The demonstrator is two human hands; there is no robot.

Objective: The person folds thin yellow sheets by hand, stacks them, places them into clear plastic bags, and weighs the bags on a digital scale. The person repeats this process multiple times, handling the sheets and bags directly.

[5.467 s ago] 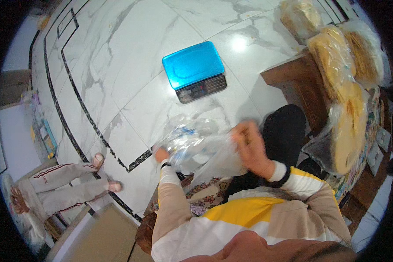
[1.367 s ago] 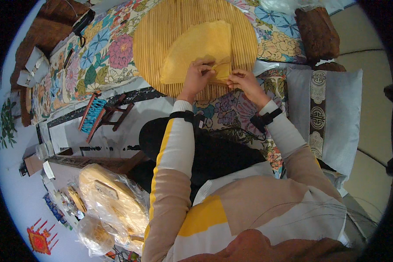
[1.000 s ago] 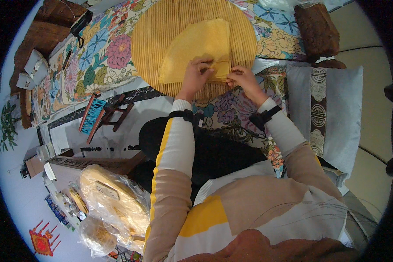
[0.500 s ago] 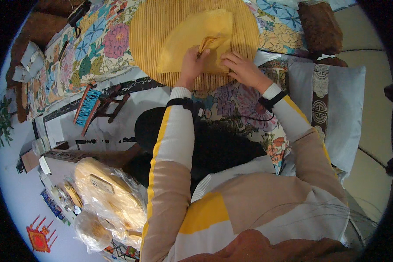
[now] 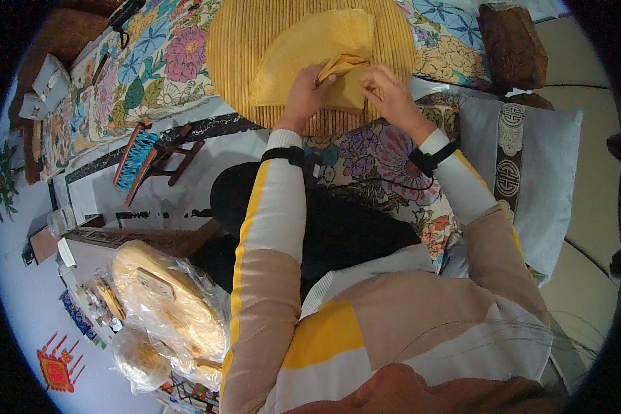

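A fan-shaped stack of yellow paper-like sheets (image 5: 300, 52) lies on a round mat of yellow sticks (image 5: 231, 58). My left hand (image 5: 306, 96) is closed at the stack's near edge, its thumb and fingers pinching a folded, creased yellow sheet (image 5: 343, 65). To the right, my right hand (image 5: 393, 100) hovers by the stack's corner with its fingers curled together in a pinch. Whatever is between those fingertips, if anything, is too small to make out. Both wrists wear black bands.
Flowered cloth (image 5: 176, 65) lies under and around the mat. A grey-blue cushion (image 5: 545, 172) and a brown block-like armrest (image 5: 514, 48) are at the right. On the left stand a small stool with blue webbing (image 5: 139, 162) and plastic-wrapped round yellow goods (image 5: 179, 303) with a phone (image 5: 156, 283) on them.
My right hand has lifted off the sheets and drawn slightly right, its fingers curling together. The left hand keeps its hold on the folded sheet. The whole view has shifted slightly.
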